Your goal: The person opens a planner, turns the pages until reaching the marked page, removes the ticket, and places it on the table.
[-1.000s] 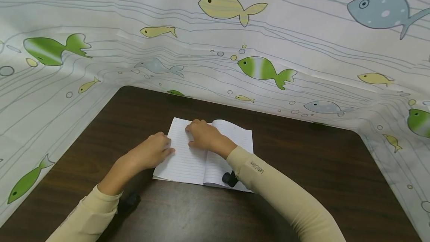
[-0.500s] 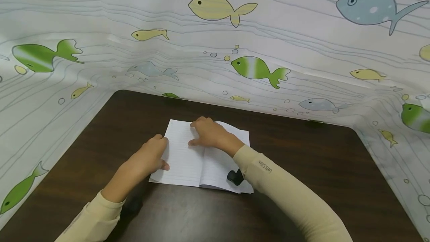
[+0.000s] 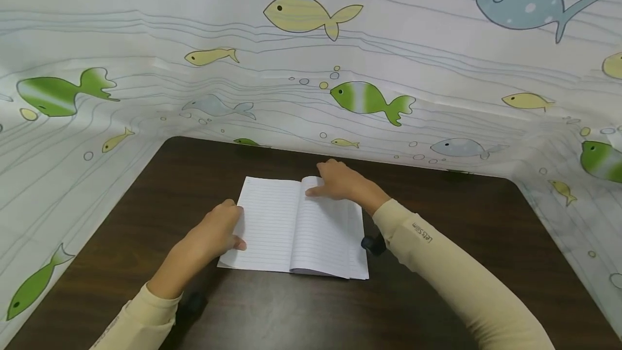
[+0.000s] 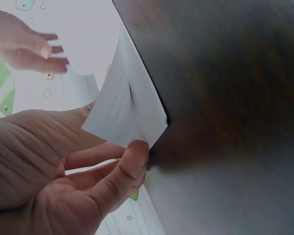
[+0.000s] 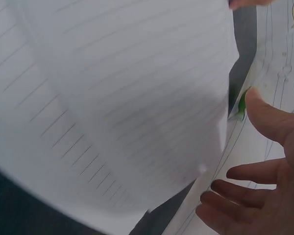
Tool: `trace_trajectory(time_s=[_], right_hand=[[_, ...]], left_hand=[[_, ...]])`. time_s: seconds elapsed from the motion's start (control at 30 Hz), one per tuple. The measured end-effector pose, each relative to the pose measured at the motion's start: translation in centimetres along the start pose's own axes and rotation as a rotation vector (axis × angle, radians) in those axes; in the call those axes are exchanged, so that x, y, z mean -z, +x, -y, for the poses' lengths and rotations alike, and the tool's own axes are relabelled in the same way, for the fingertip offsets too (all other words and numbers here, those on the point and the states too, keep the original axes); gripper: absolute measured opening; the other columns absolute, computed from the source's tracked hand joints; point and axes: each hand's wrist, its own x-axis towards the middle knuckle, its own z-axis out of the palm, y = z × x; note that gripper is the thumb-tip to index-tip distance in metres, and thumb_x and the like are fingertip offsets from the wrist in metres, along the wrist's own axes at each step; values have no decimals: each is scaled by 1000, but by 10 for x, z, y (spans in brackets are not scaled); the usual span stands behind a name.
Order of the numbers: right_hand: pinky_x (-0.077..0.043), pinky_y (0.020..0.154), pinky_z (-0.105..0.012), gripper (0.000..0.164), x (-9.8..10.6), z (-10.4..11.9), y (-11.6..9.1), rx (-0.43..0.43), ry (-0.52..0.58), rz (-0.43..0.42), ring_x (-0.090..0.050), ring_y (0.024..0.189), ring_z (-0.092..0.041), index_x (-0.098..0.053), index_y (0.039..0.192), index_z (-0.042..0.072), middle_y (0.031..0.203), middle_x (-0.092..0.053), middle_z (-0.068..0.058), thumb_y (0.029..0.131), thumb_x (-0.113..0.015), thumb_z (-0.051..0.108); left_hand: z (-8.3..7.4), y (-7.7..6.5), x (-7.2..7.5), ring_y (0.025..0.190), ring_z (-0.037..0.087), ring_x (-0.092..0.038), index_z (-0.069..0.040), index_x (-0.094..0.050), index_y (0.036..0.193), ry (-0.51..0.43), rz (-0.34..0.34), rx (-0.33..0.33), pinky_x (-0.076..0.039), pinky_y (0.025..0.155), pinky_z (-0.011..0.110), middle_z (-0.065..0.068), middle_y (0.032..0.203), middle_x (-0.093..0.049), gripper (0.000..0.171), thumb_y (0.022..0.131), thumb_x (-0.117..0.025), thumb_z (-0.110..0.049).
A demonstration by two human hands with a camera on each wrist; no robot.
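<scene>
An open notebook (image 3: 269, 226) with lined white pages lies on the table. At its left edge my left hand (image 3: 211, 234) holds the pages. In the left wrist view the thumb (image 4: 136, 157) presses on the lower page corner (image 4: 117, 110), which bends up, and the other fingers are behind the paper. My right hand (image 3: 342, 180) hovers at the top of the right-hand page (image 3: 323, 236). The right wrist view shows its thumb and fingers (image 5: 250, 171) spread apart, with nothing between them, beside the lined page (image 5: 152, 112).
The dark wooden table (image 3: 272, 312) has rounded far corners. Behind it and at both sides hangs a white sheet (image 3: 272, 80) printed with fish and wavy lines. A small black device (image 3: 373, 244) sits at the right wrist, overlapping the notebook's right edge.
My right hand has swept right from the left page to the top of the right page, and the left page is now uncovered. The left hand stays at the left edge.
</scene>
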Motion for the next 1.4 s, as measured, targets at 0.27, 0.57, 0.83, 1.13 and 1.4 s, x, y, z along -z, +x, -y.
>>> trace_trajectory(time_s=[0.27, 0.57, 0.83, 1.13, 1.4], right_hand=[[-40, 125, -53, 89, -5, -26, -4, -24, 6, 77, -44, 155, -42, -40, 159, -11, 165, -46, -28, 100, -76, 46], [-45, 121, -53, 73, -13, -36, -8, -30, 16, 34, -54, 147, -39, -59, 150, -3, 158, -57, -22, 96, -82, 40], [-51, 114, -55, 61, -18, -37, -7, -10, 15, -53, -61, 140, -38, -67, 144, 5, 150, -65, -17, 95, -84, 37], [-57, 105, -52, 49, -25, -33, -7, 39, 49, -114, -70, 122, -31, -74, 134, 6, 138, -73, -14, 93, -86, 31], [-59, 91, -45, 29, -30, -35, -6, 40, 82, -160, -69, 100, -26, -76, 110, 9, 127, -76, -13, 90, -89, 26]], left_hand=[[5, -4, -2, 78, 24, -53, 9, -68, 101, -18, -17, -11, -51, 73, 40, 13, 91, -56, 48, 74, -99, -16], [8, -11, -2, 80, 25, -54, 10, -69, 105, -19, -15, 18, -51, 74, 40, 14, 94, -57, 49, 74, -98, -14], [13, -16, -1, 85, 29, -60, 12, -69, 111, -28, -24, 41, -55, 78, 44, 20, 103, -62, 53, 74, -98, -12], [17, -20, 1, 98, 36, -66, 16, -66, 124, -7, -22, 55, -58, 86, 49, 27, 116, -64, 64, 75, -97, -13], [17, -21, 0, 95, 35, -66, 14, -68, 117, 3, -34, 50, -58, 84, 48, 26, 113, -65, 58, 74, -97, -12]])
